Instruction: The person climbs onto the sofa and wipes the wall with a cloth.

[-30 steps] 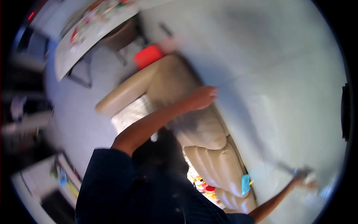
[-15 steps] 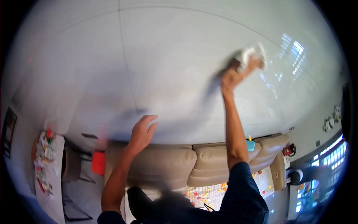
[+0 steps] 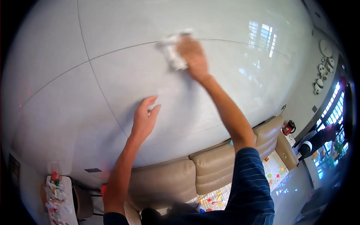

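Observation:
My right hand (image 3: 193, 56) presses a crumpled white cloth (image 3: 175, 60) against the glossy pale tiled wall (image 3: 123, 78), across a horizontal seam. Motion blurs the hand and the cloth, and part of the cloth is hidden under the palm. Lower and to the left, my left hand (image 3: 144, 118) holds nothing. Its thumb and fingers are apart and half curled in front of the wall; whether it touches the tile I cannot tell.
A beige leather sofa (image 3: 161, 182) stands along the wall below my arms, with a patterned seat cover (image 3: 275, 170). A cluttered white table (image 3: 69, 187) is at lower left. A red-and-black kettle (image 3: 288, 127) stands right. Another person (image 3: 324, 138) is near the window.
My right hand has swept the cloth leftward and somewhat up the wall. The view has tilted and turned. My left hand remains raised, with little change in its pose.

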The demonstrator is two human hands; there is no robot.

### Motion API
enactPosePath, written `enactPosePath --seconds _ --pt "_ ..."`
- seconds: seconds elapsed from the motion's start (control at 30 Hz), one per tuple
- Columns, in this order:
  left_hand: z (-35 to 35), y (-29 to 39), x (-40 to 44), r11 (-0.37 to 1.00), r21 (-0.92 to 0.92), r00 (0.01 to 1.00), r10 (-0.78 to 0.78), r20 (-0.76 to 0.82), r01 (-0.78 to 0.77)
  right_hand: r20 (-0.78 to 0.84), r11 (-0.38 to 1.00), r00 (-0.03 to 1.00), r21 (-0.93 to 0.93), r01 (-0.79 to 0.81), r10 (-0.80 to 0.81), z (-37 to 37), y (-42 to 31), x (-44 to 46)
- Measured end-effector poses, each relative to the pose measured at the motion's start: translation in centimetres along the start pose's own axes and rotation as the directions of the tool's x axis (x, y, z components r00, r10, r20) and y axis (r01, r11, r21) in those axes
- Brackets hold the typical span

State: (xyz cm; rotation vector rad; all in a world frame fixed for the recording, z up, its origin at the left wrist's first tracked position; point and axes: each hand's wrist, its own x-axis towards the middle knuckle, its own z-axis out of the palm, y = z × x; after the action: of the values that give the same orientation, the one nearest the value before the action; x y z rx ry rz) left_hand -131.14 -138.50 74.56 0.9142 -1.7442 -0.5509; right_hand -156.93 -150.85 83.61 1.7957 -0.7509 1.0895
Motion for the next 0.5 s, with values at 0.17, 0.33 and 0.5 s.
enactPosePath --seconds 0.17,0.33,0.5 --pt "1.8 2.8 1.9 0.983 0.035 0.978 0.175 0.113 -0.180 -0.206 0.833 0.829 -0.094 -0.546 0.520 -4.4 12.5 -7.7" --pt "1.4 0.5 0.4 0.991 -0.010 0.979 0.130 0.155 -0.130 -0.353 0.690 0.599 0.257 -0.676 0.718 -2.1 10.7 -6.0" --pt "-5.3 -3.0 -1.8 0.998 0.025 0.998 0.057 0.019 -0.058 -0.509 0.914 0.772 0.081 -0.398 0.381 2.8 1.0 3.0"
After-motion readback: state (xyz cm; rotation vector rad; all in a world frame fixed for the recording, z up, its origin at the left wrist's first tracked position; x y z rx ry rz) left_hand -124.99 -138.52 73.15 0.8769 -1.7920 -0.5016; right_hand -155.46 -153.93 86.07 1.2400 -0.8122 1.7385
